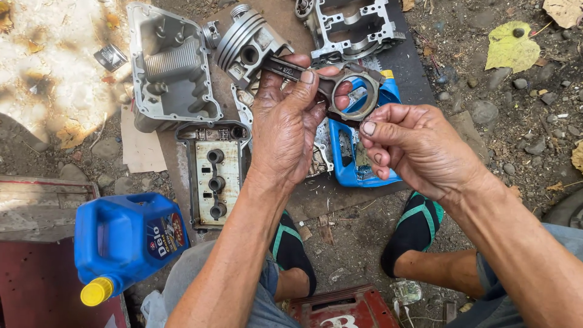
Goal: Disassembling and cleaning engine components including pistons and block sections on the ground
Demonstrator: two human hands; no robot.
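A large grey cast-metal oil pan is laid on a brown board on the stony ground, beside a rectangular metal valve cover and a grey metal engine casting. A blue plastic oil jug with a yellow cap is seen lower left, a blue plastic tray under the hands. A silver metal piston with a dark connecting rod is held up, clasped by the left hand. The rod's ring end is pinched by the right hand in a narrow grip.
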